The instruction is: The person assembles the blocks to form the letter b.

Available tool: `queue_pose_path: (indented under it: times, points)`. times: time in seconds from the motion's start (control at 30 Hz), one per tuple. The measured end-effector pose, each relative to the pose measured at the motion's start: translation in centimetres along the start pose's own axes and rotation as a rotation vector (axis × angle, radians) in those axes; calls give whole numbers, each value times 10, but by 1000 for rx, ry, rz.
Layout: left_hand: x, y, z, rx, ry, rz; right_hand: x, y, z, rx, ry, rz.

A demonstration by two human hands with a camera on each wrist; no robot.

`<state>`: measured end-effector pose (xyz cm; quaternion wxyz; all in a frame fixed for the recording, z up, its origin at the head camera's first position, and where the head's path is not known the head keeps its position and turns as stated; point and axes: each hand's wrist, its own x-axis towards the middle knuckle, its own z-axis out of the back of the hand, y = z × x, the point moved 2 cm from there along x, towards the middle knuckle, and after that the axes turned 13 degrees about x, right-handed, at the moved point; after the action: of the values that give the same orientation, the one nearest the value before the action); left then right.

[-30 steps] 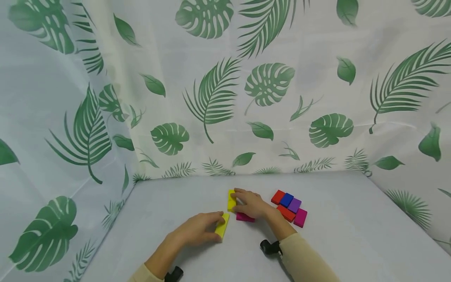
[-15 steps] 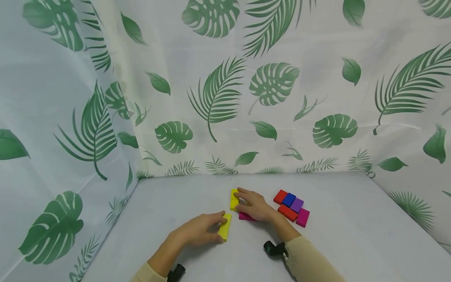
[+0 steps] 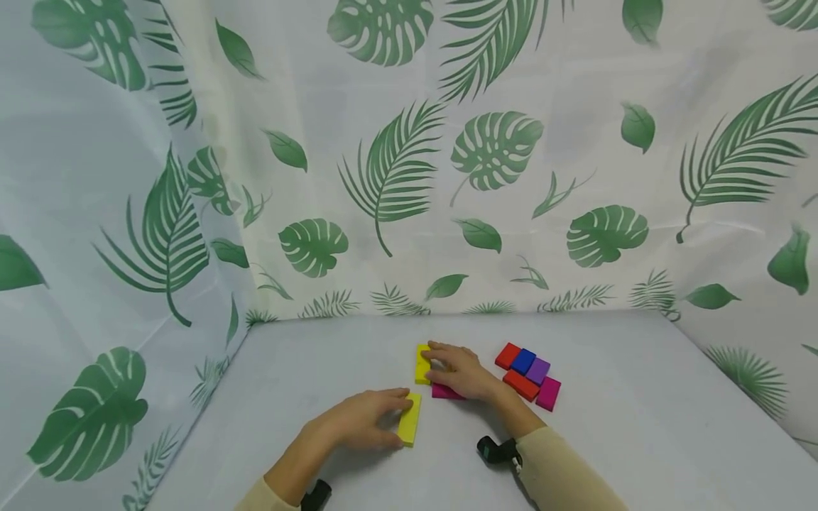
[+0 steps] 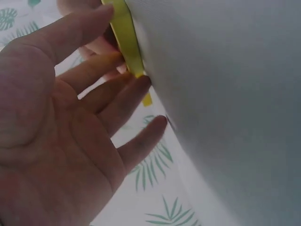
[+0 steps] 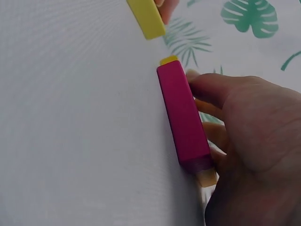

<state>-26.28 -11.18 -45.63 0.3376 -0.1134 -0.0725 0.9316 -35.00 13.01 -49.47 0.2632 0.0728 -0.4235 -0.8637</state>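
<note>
In the head view my left hand [image 3: 360,420] pinches a yellow block [image 3: 410,420] lengthwise, thumb at its near end and a finger at its far end. The left wrist view shows this yellow block [image 4: 127,37] along the fingertips, close to the tabletop. Just beyond it, my right hand [image 3: 461,370] holds a second yellow block [image 3: 422,365], fingers at its far part and thumb lower down. A magenta block [image 3: 445,391] lies partly under the right hand. From the right wrist, the magenta block [image 5: 184,115] covers most of the second yellow block.
To the right of the right hand lies a cluster of blocks on the white table [image 3: 639,426]: a red block [image 3: 508,355], a blue block [image 3: 523,362], a purple block [image 3: 537,370], another red block [image 3: 520,385] and another magenta block [image 3: 548,394]. A leaf-patterned curtain [image 3: 396,277] stands behind.
The left hand has drawn its yellow block slightly toward me, widening the gap to the other yellow block. The right hand stays in place; the head view has shifted slightly.
</note>
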Motion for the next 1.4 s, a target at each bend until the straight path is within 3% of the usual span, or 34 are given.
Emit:
queue_pose_path:
  times: [0.33, 0.47, 0.77, 1.1, 1.4]
  points:
    - [-4, -5, 3, 13, 10, 8, -2, 18, 1, -139, 54, -2]
    - [-2, -6, 2, 21, 3, -11, -3, 21, 2, -149, 76, -5]
    - [-7, -11, 1, 29, -89, -62, -3, 24, 2, -122, 93, -4]
    - [-3, -16, 2, 107, -101, -107, -7, 25, 6, -153, 108, 35]
    - [-4, -17, -2, 115, -135, -150, -7, 27, 5, -135, 108, 45]
